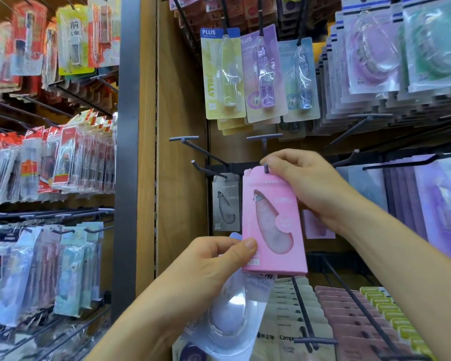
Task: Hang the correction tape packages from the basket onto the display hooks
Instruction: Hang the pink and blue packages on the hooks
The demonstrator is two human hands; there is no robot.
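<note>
Head view: our right hand (310, 188) pinches the top of the pink package (274, 225), which hangs upright with its hang hole at the hook tip (266, 168). A push straight back should seat it. Our left hand (211, 267) pinches its lower corner and also grips a lilac pack (232, 316). Above, a yellow card (223, 74) reads PLUS and JELLY.

Open room lies left of the pink package (271, 230), before the wood panel (182, 204) and along a nearly empty hook (206, 170), while hanging packages (224, 74) crowd above, purple stacks (406, 199) close the right, and long hooks (348, 295) jut out below.
</note>
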